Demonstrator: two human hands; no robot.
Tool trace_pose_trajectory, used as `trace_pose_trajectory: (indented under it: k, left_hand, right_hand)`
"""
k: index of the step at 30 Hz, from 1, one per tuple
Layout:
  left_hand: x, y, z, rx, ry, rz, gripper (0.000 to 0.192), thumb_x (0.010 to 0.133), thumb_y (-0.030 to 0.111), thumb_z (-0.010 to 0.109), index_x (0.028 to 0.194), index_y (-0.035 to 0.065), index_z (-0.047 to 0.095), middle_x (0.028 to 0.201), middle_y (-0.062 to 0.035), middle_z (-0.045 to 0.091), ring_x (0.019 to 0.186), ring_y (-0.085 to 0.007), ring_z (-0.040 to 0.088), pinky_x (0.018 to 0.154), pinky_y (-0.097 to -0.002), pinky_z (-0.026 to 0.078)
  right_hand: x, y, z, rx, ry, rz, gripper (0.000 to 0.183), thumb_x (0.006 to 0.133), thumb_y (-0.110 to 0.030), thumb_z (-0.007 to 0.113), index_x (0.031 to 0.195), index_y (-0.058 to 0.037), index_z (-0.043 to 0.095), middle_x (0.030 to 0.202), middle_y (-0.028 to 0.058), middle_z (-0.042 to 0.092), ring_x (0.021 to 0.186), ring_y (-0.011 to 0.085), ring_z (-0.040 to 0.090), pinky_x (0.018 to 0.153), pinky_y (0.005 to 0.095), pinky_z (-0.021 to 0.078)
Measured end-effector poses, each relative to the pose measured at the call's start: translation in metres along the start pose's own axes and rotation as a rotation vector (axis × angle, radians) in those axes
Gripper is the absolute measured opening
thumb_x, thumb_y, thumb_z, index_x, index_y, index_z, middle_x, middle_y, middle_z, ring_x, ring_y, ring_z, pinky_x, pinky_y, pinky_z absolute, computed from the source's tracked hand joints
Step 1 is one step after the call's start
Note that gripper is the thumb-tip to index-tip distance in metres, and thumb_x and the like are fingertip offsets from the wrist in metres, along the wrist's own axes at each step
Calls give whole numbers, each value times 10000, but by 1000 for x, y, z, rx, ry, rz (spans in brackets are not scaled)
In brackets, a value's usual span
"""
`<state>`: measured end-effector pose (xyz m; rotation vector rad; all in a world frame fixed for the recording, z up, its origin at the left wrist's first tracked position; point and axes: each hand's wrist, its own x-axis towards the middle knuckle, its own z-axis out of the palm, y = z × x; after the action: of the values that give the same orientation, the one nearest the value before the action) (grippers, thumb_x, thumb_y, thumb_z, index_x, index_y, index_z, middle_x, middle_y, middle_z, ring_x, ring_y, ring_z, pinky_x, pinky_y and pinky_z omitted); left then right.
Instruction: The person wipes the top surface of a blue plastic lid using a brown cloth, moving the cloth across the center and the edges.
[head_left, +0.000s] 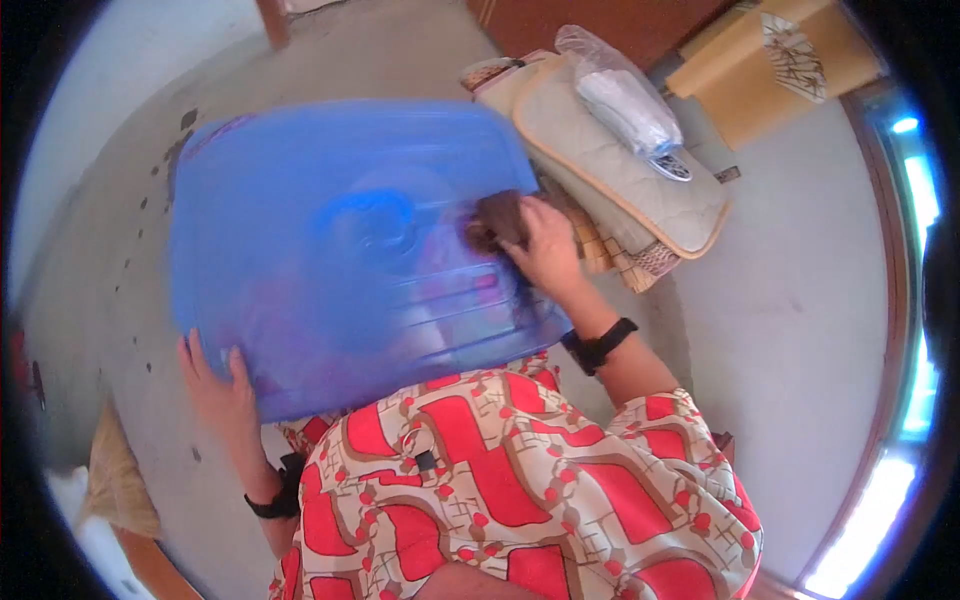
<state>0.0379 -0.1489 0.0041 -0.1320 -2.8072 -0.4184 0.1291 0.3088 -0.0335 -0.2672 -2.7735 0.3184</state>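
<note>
A large blue translucent plastic lid (300, 270), seemingly of a storage box, lies in front of me, close against my patterned garment. Raised ribs and a bright blue curved mark show on its surface, partly blurred. A crumpled dark brown cloth (501, 219) is in my right hand (547, 244) and presses on the lid's right part. At the lid's near left corner, my left hand (217, 386) grips the rim, thumb over the top and fingers along the outer side. Coloured shapes show faintly through or on the plastic.
Beyond the right edge lies a stack of folded quilted mats (600, 165), topped by a clear plastic bag (626, 101) with white contents. A tan cardboard box (780, 67) stands further back, near the wall. Dark spots mark the grey floor (135, 247). A broom head (116, 480) is at lower left.
</note>
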Motion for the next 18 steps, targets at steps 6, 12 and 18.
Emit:
trace_pose_trajectory:
  k: [6,12,18]
  left_hand:
    - [2,-7,6,-48,34,38,590,903,274,638,1420,57,453,1486,-206,400,1345,-390,411,1082,-461,364]
    - [-5,-21,11,-54,67,9,612,886,279,657,1424,72,453,1479,-197,410,1340,-385,417,1081,-460,366]
    - [-2,-22,8,-40,80,39,615,875,256,675,1422,80,456,1475,-186,419,1334,-375,428,1085,-454,369]
  right_hand:
    - [30,43,8,280,117,342,455,843,-166,700,1240,-2,550,1137,213,639,1040,407,606,893,450,494]
    - [57,2,-29,790,228,288,347,950,-96,608,1251,63,539,1138,136,661,1019,202,618,924,324,487]
    - [45,-21,19,160,-90,-16,560,823,-296,751,1266,-25,539,1293,179,544,1171,379,534,989,434,455]
